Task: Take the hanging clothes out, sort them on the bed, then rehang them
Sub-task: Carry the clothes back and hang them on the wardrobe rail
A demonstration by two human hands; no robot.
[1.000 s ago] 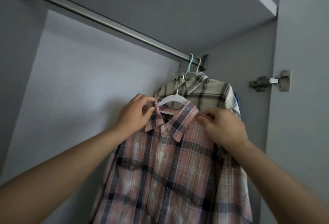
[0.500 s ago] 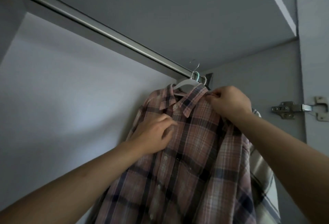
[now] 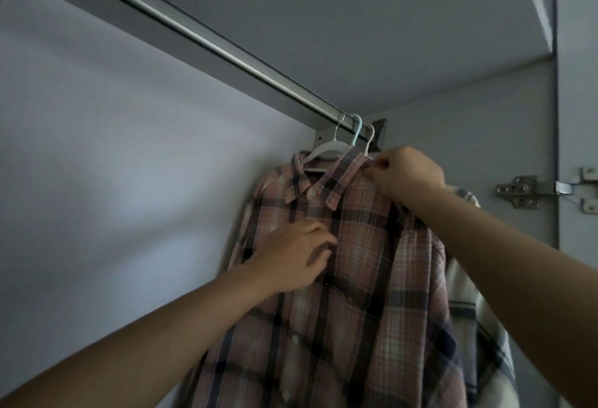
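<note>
A pink plaid shirt [image 3: 362, 262] hangs on a white hanger [image 3: 326, 148] whose hook sits over the metal closet rod [image 3: 200, 38] near its right end. My right hand [image 3: 404, 177] pinches the shirt's right shoulder beside the collar. My left hand [image 3: 294, 255] rests with relaxed fingers on the shirt's chest by the button placket. Behind it hangs a cream plaid shirt [image 3: 469, 326], mostly hidden, on a mint hanger [image 3: 356, 129]. A third pale hook [image 3: 370, 135] sits beside it on the rod.
The closet's back wall [image 3: 113, 164] stretches left of the shirts. A shelf underside [image 3: 356, 19] lies above the rod. On the right are the side panel and a metal door hinge [image 3: 530, 194].
The pink shirt has risen from in front of me to the rod and its hook now rests over it. My left hand left the collar and dropped to the chest.
</note>
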